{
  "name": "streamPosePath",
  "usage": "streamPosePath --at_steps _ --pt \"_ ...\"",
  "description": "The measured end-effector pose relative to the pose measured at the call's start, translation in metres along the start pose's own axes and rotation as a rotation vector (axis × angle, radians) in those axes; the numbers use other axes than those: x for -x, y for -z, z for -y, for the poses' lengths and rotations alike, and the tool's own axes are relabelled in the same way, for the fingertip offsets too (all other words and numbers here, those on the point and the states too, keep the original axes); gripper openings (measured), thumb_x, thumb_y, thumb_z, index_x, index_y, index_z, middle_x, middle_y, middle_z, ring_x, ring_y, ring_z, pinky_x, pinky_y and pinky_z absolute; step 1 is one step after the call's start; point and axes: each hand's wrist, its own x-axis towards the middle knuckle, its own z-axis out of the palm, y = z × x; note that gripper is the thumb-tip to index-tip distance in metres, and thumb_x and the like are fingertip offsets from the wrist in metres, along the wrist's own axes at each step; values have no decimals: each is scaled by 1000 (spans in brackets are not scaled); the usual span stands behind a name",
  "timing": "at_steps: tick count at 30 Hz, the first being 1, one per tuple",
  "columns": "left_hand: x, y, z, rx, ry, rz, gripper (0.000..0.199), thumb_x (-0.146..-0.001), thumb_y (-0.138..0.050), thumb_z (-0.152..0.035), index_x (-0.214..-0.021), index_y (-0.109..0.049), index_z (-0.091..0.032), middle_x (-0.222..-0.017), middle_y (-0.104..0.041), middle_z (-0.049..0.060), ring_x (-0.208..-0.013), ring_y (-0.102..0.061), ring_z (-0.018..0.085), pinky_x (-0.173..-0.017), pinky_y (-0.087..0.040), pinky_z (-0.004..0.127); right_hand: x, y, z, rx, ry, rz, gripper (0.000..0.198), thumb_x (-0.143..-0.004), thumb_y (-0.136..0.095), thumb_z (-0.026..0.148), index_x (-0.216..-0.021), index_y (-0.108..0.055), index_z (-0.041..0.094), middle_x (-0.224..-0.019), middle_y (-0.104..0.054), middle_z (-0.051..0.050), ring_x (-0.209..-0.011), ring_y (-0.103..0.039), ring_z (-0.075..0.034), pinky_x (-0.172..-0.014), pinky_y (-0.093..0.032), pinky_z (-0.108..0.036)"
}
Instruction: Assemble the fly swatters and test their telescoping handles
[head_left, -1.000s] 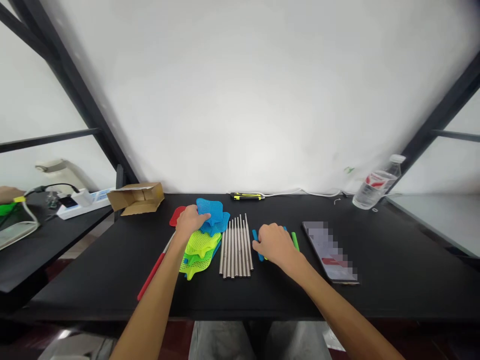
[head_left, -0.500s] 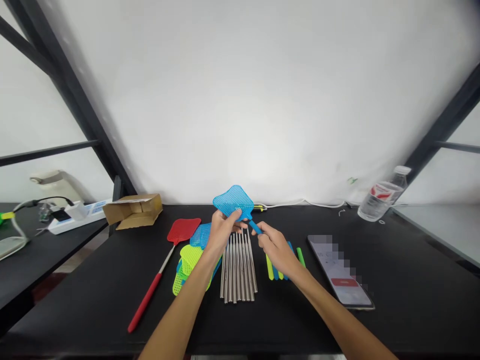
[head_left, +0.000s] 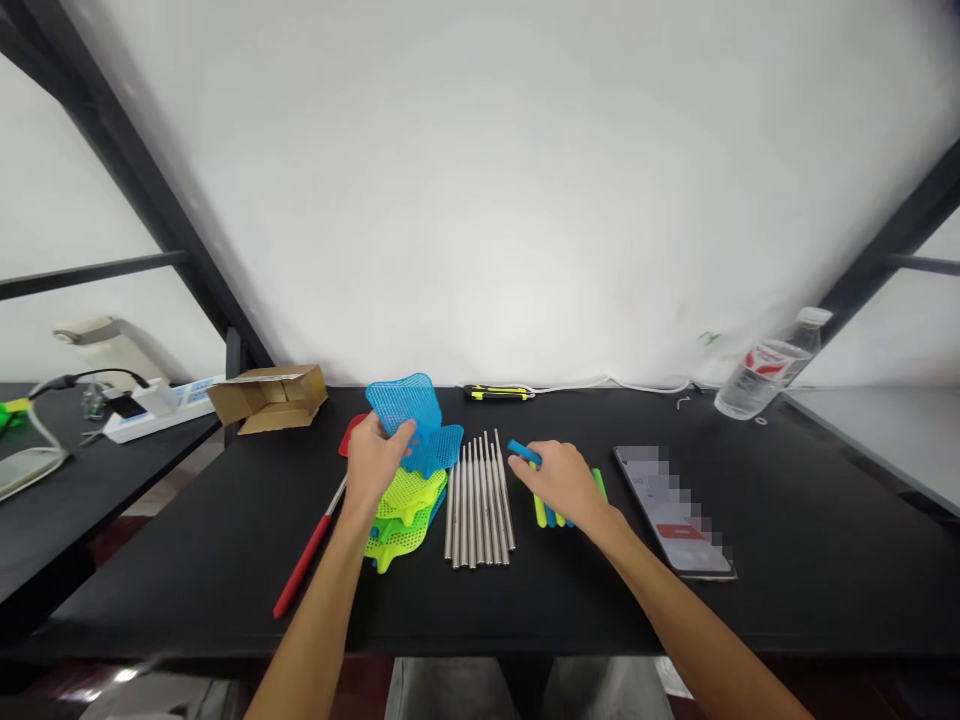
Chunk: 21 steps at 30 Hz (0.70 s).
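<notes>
My left hand [head_left: 377,455] is closed on the lower edge of a blue mesh fly swatter head [head_left: 406,402], held tilted over a pile of swatter heads. Another blue head lies on that pile, above yellow-green heads [head_left: 411,492]. In my right hand [head_left: 562,480] is a blue handle sleeve [head_left: 523,452], apart from the swatter head. Beneath that hand lie several green, yellow and blue handle sleeves [head_left: 541,512], partly hidden. Between the hands a row of metal rods [head_left: 480,510] lies on the black table. A red fly swatter [head_left: 301,568] rests at the left, partly covered by my left hand and arm.
An open cardboard box [head_left: 270,400] and a white power strip [head_left: 161,415] stand at the left. A yellow-black utility knife [head_left: 498,393] lies by the wall. To the right are a phone [head_left: 675,520] and a water bottle [head_left: 769,372].
The blue handle sleeve has come off the swatter head. My left hand has moved left with the head to the pile, while my right hand keeps the sleeve near the other sleeves.
</notes>
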Motion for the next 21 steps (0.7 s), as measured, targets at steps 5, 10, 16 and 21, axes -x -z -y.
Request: streamPosePath --at_steps 5,10,16,21 --pt "2 17 14 -591 38 -37 23 -77 -54 -41 -73 -64 -21 -68 -67 3 -74 -64 24 -66 -44 31 -3 -7 15 158 -36 109 33 -83 -59 42 -58 -56 20 -62 -61 -8 -61 -61 -22 -52 -30 -27" --pt "1 12 13 -754 131 36 28 -77 -54 -48 -82 -66 -23 -84 -70 8 -84 -65 32 -67 -45 36 -10 -5 22 185 -82 200 17 -76 -63 33 -66 -60 20 -67 -64 -10 -67 -65 -25 -54 -35 -28" --pt "4 23 16 -839 229 42 60 -74 -56 -61 -121 -63 -24 -108 -69 19 -99 -63 43 -73 -47 48 -16 2 19 81 -93 221 30 -65 -67 31 -52 -42 22 -52 -50 -2 -51 -50 -17 -49 -29 -28" --pt "23 11 -5 -710 157 -35 62 -78 -55 -62 -126 -62 -23 -106 -68 17 -98 -62 40 -77 -46 48 -4 26 12 -412 85 212 32 -78 -54 30 -56 -32 21 -53 -28 5 -50 -24 -10 -50 -19 -27"
